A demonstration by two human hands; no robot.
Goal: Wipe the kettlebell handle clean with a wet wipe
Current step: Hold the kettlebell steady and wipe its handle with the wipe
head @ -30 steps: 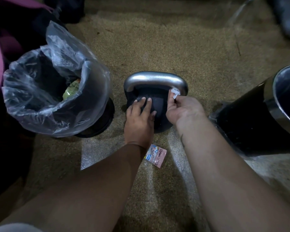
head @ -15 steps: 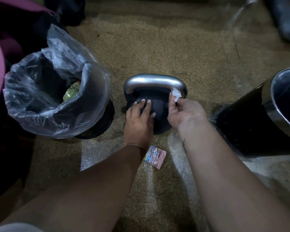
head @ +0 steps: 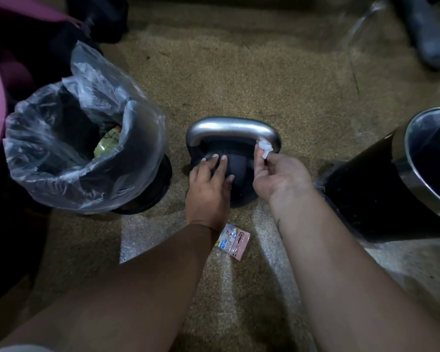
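In the middle of the frame, the left hand [head: 208, 184] lies flat on the heavy kettlebell [head: 235, 171]. The right hand [head: 277, 176] pinches a soft wipe [head: 264, 148] against the hard, smooth handle [head: 233, 129].

Your forearms are bare to the elbow, your left hand [head: 208, 189] and right hand [head: 280, 177] are ungloved with short pale nails, and no rings show.

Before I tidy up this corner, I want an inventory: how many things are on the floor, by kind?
Kettlebells: 1
Wet wipes: 1, pinched in the right hand
Bins: 2, one bag-lined, one black with a metal rim
Wipe packets: 1
Total: 5
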